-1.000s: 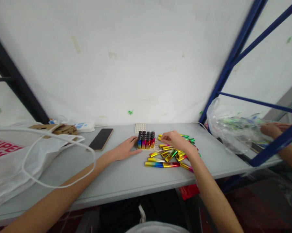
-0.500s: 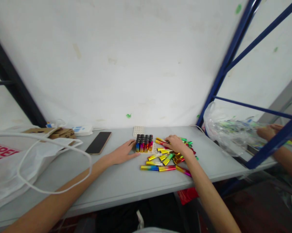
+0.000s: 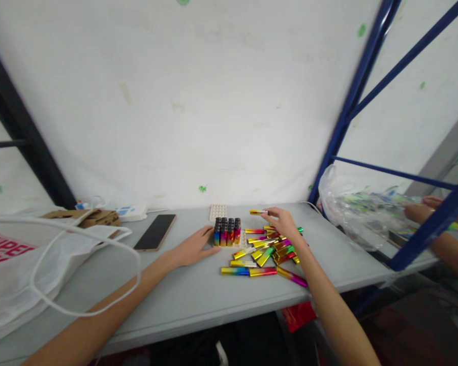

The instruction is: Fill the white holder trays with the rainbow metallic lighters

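My right hand (image 3: 284, 223) is raised just above a loose pile and pinches a shiny gold tube (image 3: 256, 212), held level and pointing left. Below it lie several metallic tubes (image 3: 266, 256) in gold, green, red and blue, scattered on the table. Left of the pile, similar tubes with black tops (image 3: 227, 231) stand upright in rows in a pale tray with holes (image 3: 243, 240). My left hand (image 3: 193, 247) rests on the table at the tray's left side, thumb spread from the fingers, its fingertips close to the standing tubes. Whether they touch the tray I cannot tell.
A second pale holed tray (image 3: 217, 211) lies behind. On the left are a phone (image 3: 155, 232), a white cable (image 3: 139, 264), cardboard (image 3: 101, 218) and a plastic bag (image 3: 61, 269). A blue metal frame (image 3: 341, 122) stands right; beyond it another person's hands (image 3: 419, 211) show beside clear plastic bags.
My right hand has lifted from the pile with a gold tube between its fingers. The left hand stays beside the tray. The view has tilted slightly upward.
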{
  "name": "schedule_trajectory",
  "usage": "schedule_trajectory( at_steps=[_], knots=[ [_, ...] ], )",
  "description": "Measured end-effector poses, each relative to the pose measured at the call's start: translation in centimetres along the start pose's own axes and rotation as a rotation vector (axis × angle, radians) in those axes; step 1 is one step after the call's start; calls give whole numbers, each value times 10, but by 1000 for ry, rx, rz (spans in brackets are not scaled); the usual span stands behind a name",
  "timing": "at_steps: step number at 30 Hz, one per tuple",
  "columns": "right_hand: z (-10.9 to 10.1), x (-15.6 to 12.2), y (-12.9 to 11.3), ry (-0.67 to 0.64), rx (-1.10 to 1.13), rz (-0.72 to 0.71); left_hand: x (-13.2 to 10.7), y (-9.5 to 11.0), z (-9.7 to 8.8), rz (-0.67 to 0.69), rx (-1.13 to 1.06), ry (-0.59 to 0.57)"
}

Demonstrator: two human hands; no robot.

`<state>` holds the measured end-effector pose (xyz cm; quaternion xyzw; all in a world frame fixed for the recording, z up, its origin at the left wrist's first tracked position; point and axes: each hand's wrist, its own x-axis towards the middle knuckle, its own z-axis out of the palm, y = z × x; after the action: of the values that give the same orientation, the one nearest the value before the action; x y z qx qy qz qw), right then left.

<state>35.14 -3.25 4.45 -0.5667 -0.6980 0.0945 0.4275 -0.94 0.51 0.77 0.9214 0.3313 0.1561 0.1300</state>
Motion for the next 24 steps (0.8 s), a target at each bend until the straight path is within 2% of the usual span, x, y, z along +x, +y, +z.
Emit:
schedule_trajectory(
  at_steps=[4, 6, 10, 14, 17, 20, 24],
  knots=[
    [-16, 2, -16, 167, 301, 75, 0, -5, 4, 22, -17, 25],
    [-24, -2, -29, 191, 389, 82, 0, -6, 5, 22, -21, 37],
    [-25, -12, -55, -28, 492, 57, 0, -6, 6, 20, -17, 33],
    [-4, -18, -76, -200, 523, 56, 0, -5, 5, 24, -18, 20],
    [20, -21, -88, -268, 708, 118, 0, -3, 5, 38, -28, 22],
    [42, -24, -94, -280, 892, 184, 0, -1, 4, 52, -37, 40],
    [62, -26, -92, -300, 974, 271, 0, 1, 3, 59, -47, 36]
  ],
)
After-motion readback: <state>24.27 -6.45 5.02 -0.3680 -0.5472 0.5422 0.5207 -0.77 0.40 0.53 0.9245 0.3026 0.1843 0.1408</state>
